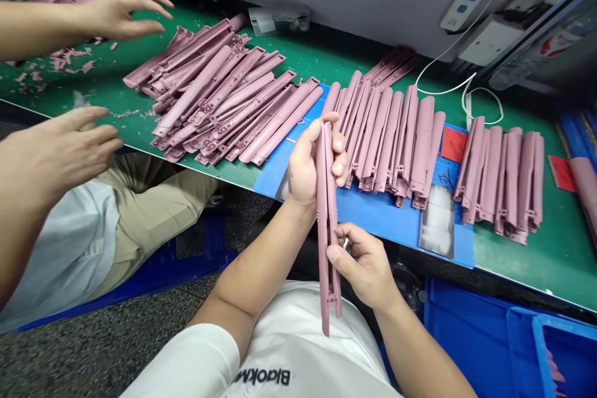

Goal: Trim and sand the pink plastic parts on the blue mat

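Observation:
My left hand (308, 165) is wrapped round the upper end of a long pink plastic strip (328, 224), held upright over my lap. My right hand (366, 264) pinches the same strip lower down, thumb on its edge; something small and metallic shows by the fingers, too small to name. The strip looks like two thin halves pressed together. Beyond it, a row of matching pink parts (396, 137) lies on a blue mat (373, 214). A loose heap of pink parts (224, 93) sits to the left on the green bench (559, 242).
A co-worker's two hands (69, 146) (124, 9) reach in from the left with fingers spread, above pink scraps. Another batch of pink parts (506, 177) lies at right. Blue crates (513, 336) stand below the bench edge. A white cable (466, 84) and machine housings run along the back.

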Motion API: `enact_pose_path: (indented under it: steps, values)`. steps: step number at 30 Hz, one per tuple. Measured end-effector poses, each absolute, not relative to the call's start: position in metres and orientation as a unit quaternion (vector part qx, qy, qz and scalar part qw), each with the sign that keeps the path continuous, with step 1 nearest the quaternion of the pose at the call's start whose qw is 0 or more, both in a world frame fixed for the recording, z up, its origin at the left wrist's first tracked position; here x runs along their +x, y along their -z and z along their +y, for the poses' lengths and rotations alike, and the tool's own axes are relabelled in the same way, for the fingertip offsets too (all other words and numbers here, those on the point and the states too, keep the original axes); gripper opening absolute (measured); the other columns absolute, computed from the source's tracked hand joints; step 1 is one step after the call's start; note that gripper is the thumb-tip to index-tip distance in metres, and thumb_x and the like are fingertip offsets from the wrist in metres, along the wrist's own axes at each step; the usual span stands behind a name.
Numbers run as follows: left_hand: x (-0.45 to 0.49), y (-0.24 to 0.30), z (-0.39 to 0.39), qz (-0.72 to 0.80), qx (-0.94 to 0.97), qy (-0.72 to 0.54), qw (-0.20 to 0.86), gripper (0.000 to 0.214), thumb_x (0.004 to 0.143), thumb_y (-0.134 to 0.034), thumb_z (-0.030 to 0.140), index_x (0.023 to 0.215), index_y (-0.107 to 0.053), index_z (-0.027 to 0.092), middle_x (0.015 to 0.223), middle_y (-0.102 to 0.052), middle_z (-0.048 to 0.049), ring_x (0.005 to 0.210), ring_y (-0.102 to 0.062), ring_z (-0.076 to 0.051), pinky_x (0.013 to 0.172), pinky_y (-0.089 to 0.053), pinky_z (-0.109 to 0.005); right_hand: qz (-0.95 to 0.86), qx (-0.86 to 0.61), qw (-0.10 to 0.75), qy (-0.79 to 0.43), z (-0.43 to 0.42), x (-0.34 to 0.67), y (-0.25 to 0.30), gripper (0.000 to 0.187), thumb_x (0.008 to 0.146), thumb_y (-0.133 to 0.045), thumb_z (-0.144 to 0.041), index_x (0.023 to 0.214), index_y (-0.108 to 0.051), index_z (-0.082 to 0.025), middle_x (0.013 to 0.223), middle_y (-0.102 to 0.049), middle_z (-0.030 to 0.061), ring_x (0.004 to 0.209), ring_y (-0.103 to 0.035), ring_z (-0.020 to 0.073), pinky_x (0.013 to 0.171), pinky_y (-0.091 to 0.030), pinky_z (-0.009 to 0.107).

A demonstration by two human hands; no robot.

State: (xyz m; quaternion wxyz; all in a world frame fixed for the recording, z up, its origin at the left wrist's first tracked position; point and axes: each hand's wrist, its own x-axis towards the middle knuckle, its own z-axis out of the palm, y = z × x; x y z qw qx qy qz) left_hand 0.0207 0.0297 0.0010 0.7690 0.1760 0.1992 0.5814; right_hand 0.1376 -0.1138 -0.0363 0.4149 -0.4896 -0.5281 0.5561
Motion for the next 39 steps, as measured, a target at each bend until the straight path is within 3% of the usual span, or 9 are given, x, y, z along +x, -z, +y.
enact_pose_path:
  steps: [7, 14, 21, 28, 33, 39]
  values:
    - [0.031, 0.011, 0.018, 0.200, 0.235, -0.556, 0.772, 0.025, 0.101, -0.070, 0.043, 0.118, -0.070, 0.024, 0.085, -0.066, 0.0031, 0.051, -0.058, -0.009, 0.046, -0.051, -0.022, -0.512, -0.523, 0.443, -0.519, -0.113, 0.140, 0.034, 0.029, 0.095, -0.077, -0.042, 0.083, -0.059, -0.022, 0.063, -0.040, -0.0092, 0.056, -0.033, 0.0092, 0.053, -0.034, 0.023]
    - [0.032, 0.010, 0.016, 0.198, 0.248, -0.557, 0.768, 0.028, 0.101, -0.071, 0.044, 0.118, -0.070, 0.022, 0.086, -0.068, 0.0015, 0.053, -0.063, -0.010, 0.044, -0.051, -0.022, -0.520, -0.537, 0.437, -0.500, -0.115, 0.139, 0.033, 0.028, 0.094, -0.076, -0.043, 0.084, -0.060, -0.022, 0.060, -0.037, -0.0108, 0.054, -0.030, 0.0087, 0.053, -0.033, 0.023]
    - [0.030, 0.007, 0.013, 0.225, 0.233, -0.574, 0.752, 0.027, 0.100, -0.071, 0.043, 0.118, -0.068, 0.023, 0.086, -0.069, 0.0029, 0.052, -0.063, -0.009, 0.044, -0.051, -0.022, -0.539, -0.556, 0.421, -0.472, -0.115, 0.143, 0.036, 0.029, 0.095, -0.074, -0.047, 0.086, -0.065, -0.022, 0.061, -0.041, -0.0087, 0.055, -0.035, 0.0096, 0.054, -0.037, 0.023]
    - [0.023, 0.002, 0.007, 0.234, 0.214, -0.671, 0.670, 0.034, 0.098, -0.076, 0.042, 0.126, -0.065, 0.027, 0.084, -0.065, 0.0055, 0.048, -0.055, -0.007, 0.042, -0.047, -0.022, -0.593, -0.567, 0.387, -0.421, -0.105, 0.154, 0.032, 0.032, 0.101, -0.070, -0.050, 0.090, -0.074, -0.019, 0.063, -0.045, -0.0060, 0.055, -0.037, 0.0109, 0.052, -0.038, 0.024]
    - [0.010, 0.003, 0.004, 0.253, 0.192, -0.690, 0.650, 0.037, 0.096, -0.076, 0.049, 0.122, -0.058, 0.028, 0.083, -0.062, 0.0055, 0.051, -0.057, -0.009, 0.045, -0.051, -0.023, -0.641, -0.561, 0.388, -0.352, -0.097, 0.165, 0.041, 0.034, 0.099, -0.074, -0.052, 0.094, -0.083, -0.020, 0.068, -0.061, -0.0016, 0.057, -0.053, 0.0140, 0.055, -0.048, 0.025]
    - [0.003, 0.004, 0.006, 0.260, 0.218, -0.665, 0.665, 0.047, 0.094, -0.077, 0.055, 0.121, -0.052, 0.026, 0.080, -0.058, 0.0070, 0.045, -0.050, -0.008, 0.039, -0.043, -0.020, -0.596, -0.561, 0.387, -0.426, -0.100, 0.161, 0.061, 0.040, 0.089, -0.082, -0.060, 0.087, -0.081, -0.021, 0.067, -0.066, 0.0002, 0.055, -0.060, 0.0171, 0.051, -0.053, 0.024]
